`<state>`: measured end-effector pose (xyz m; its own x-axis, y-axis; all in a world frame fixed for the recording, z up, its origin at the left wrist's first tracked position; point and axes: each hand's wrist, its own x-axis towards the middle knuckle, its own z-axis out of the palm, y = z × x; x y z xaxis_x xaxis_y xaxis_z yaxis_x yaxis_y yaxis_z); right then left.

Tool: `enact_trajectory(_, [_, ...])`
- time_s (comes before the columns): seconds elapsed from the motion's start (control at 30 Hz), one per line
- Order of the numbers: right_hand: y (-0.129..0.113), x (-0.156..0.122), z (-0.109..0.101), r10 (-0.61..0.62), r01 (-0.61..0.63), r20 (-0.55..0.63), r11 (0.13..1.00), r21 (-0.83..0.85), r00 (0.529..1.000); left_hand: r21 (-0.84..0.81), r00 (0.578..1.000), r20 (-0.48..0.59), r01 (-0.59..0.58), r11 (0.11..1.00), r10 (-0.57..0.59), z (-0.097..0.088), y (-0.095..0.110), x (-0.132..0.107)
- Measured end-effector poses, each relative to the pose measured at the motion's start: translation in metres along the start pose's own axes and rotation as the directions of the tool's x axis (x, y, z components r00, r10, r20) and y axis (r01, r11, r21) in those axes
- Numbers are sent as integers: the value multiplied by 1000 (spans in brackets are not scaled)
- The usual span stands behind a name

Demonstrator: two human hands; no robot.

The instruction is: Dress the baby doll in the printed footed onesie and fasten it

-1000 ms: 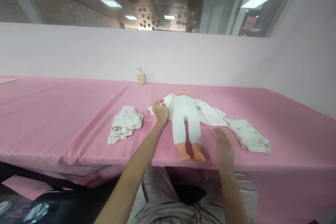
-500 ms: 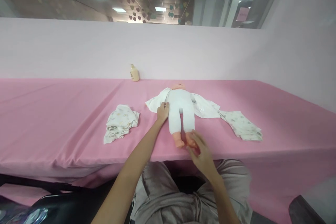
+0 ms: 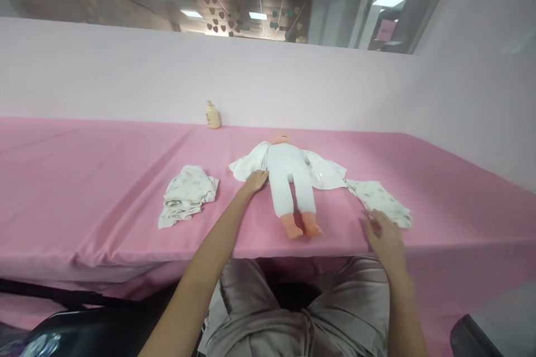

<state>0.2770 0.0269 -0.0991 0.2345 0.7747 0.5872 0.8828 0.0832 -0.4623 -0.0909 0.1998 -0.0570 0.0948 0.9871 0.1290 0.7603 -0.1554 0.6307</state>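
Note:
A baby doll point(image 3: 288, 170) with a white body and bare orange-pink feet lies on its back, feet toward me. Under it a white printed shirt point(image 3: 329, 172) is spread out to both sides. My left hand point(image 3: 256, 180), fingers closed together, holds the doll's side at the hip, beside the shirt's left part. My right hand point(image 3: 384, 239) is off the doll, fingers apart and a little blurred, at the near left edge of a folded white printed cloth point(image 3: 383, 199). Whether it touches that cloth I cannot tell.
A crumpled white printed cloth point(image 3: 188, 192) lies to the left of the doll. Against the wall stands a pale yellow pump bottle point(image 3: 213, 116). The pink tablecloth point(image 3: 113, 178) hangs over the near edge, above my knees.
My right hand has let go of the doll's foot and moved right to the folded cloth. The doll's legs have swung slightly right. My left hand stays at the doll's side.

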Motion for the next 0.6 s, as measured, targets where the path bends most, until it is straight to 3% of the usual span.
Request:
enact_trajectory(0.07, [10,1,3,25,-32,-95,996,-82,995,1,996,71,-58,998,58,-3,-4,1])
enact_trajectory(0.17, [7,1,0,82,-92,-121,993,-72,989,11,979,149,-139,990,136,-2,-6,3])
enact_trajectory(0.23, [-16,-6,-3,117,-115,-45,992,59,992,38,979,140,-158,987,151,2,-6,3])
enact_trajectory(0.3, [-54,-18,-2,89,-123,145,961,246,985,76,986,87,-148,986,141,9,-5,3])
enact_trajectory(0.37, [-96,-34,6,-101,-47,336,913,405,937,102,990,36,-139,985,136,14,-4,3])
enact_trajectory(0.47, [-143,-54,28,-234,75,339,904,421,911,113,986,15,-170,979,169,16,-4,3])
enact_trajectory(0.6, [-160,-62,50,-235,139,290,938,317,928,92,970,70,-237,967,231,10,-4,2])
